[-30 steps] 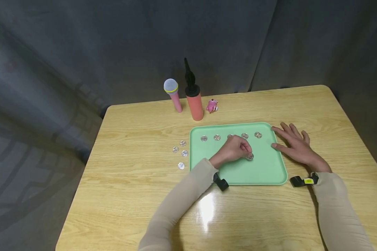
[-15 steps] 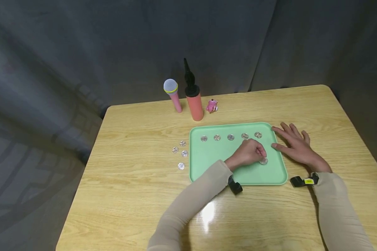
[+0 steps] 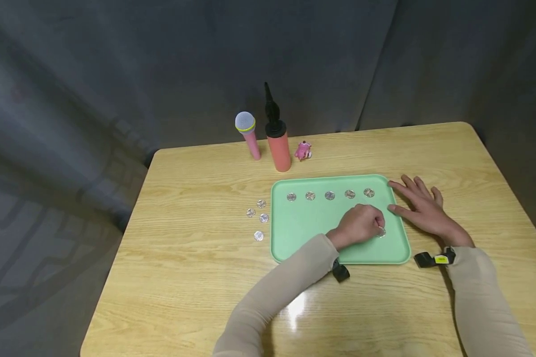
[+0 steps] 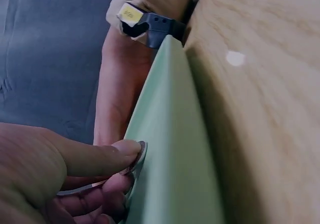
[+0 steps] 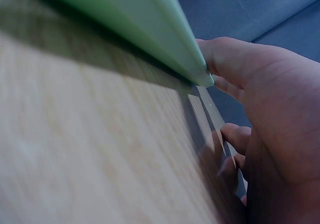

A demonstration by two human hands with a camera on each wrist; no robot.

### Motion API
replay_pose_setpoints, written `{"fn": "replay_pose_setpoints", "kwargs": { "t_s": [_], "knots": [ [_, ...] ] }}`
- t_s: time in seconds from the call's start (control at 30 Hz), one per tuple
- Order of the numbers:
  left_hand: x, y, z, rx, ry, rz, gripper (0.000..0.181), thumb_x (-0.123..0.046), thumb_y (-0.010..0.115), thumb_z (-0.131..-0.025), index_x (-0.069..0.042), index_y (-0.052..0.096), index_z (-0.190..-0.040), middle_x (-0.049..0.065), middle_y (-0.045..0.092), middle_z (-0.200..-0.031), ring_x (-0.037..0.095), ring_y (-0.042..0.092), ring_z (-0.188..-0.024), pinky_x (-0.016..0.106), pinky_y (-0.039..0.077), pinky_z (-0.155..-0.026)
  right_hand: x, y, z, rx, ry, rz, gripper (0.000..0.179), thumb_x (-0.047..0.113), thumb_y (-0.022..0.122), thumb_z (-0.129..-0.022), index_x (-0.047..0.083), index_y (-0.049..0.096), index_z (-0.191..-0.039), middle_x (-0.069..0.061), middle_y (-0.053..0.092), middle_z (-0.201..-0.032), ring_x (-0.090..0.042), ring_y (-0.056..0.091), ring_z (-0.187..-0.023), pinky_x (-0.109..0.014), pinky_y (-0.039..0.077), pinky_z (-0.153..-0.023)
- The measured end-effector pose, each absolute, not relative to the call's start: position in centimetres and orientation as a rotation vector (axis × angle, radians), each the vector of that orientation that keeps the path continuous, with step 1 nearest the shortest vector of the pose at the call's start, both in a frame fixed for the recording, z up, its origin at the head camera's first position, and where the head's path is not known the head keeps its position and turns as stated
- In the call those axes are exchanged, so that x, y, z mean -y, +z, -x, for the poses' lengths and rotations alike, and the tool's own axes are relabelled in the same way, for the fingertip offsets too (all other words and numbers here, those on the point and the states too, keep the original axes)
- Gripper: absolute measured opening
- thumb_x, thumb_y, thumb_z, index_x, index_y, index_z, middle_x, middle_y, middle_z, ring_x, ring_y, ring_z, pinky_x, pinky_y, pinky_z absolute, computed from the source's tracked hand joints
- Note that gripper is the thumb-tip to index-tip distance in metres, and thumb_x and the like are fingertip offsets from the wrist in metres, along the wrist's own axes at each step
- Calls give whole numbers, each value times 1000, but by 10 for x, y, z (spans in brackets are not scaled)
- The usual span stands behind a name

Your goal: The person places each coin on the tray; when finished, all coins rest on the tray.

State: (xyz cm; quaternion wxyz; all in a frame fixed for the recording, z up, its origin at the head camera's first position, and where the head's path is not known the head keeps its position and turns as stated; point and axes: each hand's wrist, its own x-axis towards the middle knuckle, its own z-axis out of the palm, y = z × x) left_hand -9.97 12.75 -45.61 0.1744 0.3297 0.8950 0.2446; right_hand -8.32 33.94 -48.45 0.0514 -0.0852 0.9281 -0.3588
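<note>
In the head view my left hand (image 3: 359,223) reaches over the light green tray (image 3: 303,238) and pinches a silver coin (image 3: 381,232) at its lower right part. The left wrist view shows the thumb and a finger on this coin (image 4: 141,156), held tilted close to the tray's inner surface. My right hand (image 3: 422,208) lies spread at the tray's right side, thumb and index fingertip at its rim. A row of several silver coins (image 3: 329,196) runs along the tray's far side.
Several more coins (image 3: 263,218) lie on the wooden table (image 3: 183,258) left of the tray. Behind it stand a pink toy microphone (image 3: 252,144), a red hand pump (image 3: 279,153) with a black nozzle, and a small pink figure (image 3: 303,150). A dark curtain (image 3: 183,74) hangs beyond.
My left hand has moved right and slightly nearer across the tray with the coin in its fingers, uncovering the middle of the coin row. The right hand has stayed at the rim.
</note>
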Motion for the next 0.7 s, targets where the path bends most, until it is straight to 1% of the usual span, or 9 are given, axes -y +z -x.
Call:
{"fn": "replay_pose_setpoints", "kwargs": {
  "t_s": [0.2,0.3,0.43,0.6,0.7],
  "knots": [
    [-130,-459,99,-2561,609,-993,8,-27,78,-86,-21,77,-91,-14,66,-87,-4,50,-74,8,38,-66,-338,-483,82,-2818,-1105,262,68,31,60,-99,13,29,-158,-32,4,-164,-52,-12,-152,-72,-18,-110],
    [-130,-459,99,-2566,570,-1001,8,-28,78,-87,-22,77,-92,-14,65,-88,-3,50,-76,9,38,-66,-338,-482,82,-2816,-1111,265,69,30,60,-99,13,29,-158,-33,4,-164,-52,-12,-152,-72,-18,-110],
    [-129,-458,99,-2553,553,-1016,9,-29,76,-89,-22,76,-95,-13,64,-88,-3,50,-77,9,38,-66,-338,-482,82,-2820,-1107,270,68,30,60,-99,12,29,-158,-33,4,-164,-52,-12,-152,-73,-17,-110],
    [-122,-451,103,-2518,642,-998,13,-27,73,-91,-20,76,-102,-13,68,-89,-5,53,-74,7,40,-66,-338,-482,82,-2824,-1094,278,68,30,59,-99,12,29,-158,-33,5,-164,-52,-11,-152,-73,-16,-109],
    [-116,-447,106,-2502,725,-1012,13,-24,72,-92,-18,76,-103,-12,69,-85,-6,54,-71,5,40,-66,-338,-482,82,-2825,-1091,277,68,31,59,-100,13,29,-158,-32,4,-164,-52,-11,-152,-73,-16,-109]
  ]
}}
